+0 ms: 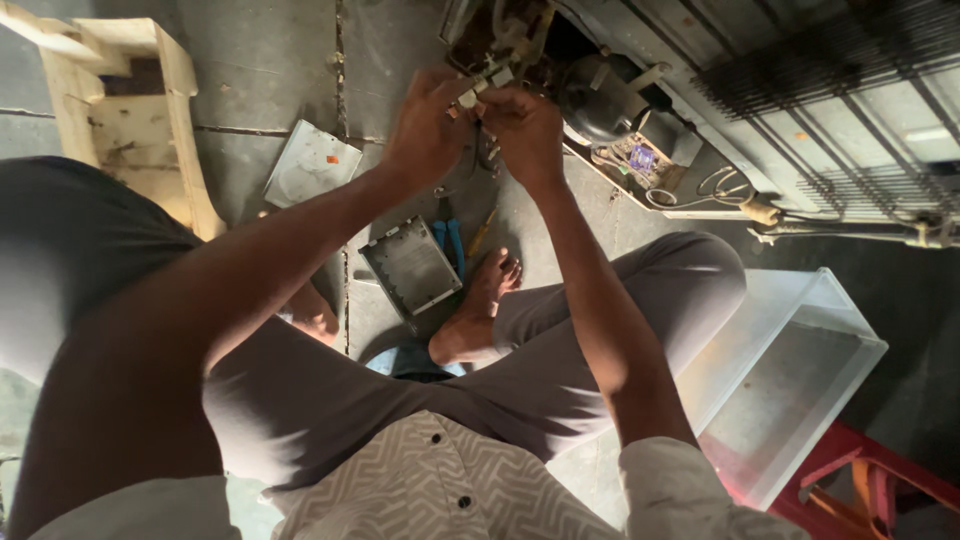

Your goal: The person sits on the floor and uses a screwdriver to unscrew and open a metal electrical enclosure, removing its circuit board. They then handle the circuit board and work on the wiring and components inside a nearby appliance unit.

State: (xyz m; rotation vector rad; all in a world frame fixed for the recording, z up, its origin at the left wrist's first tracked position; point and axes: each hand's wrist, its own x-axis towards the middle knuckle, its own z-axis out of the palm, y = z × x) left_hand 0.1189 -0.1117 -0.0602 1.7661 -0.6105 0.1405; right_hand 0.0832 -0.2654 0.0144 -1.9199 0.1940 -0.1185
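Left hand (428, 125) and right hand (522, 128) pinched a small pale part (478, 88) beside the compressor (598, 100); slack fingers risked dropping it into the wiring (690, 190).

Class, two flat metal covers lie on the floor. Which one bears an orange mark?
The pale cover farther left, beside the wooden frame. The grey ribbed cover by the foot has none.

Shirt (420, 480): pale, grey zigzag print, dark buttons, short sleeves seemingly rolled at elbow. Trousers (560, 370): plain grey-mauve. Forearms bare. Foot (478, 310) bare. No rings or watch discernible in dim light.
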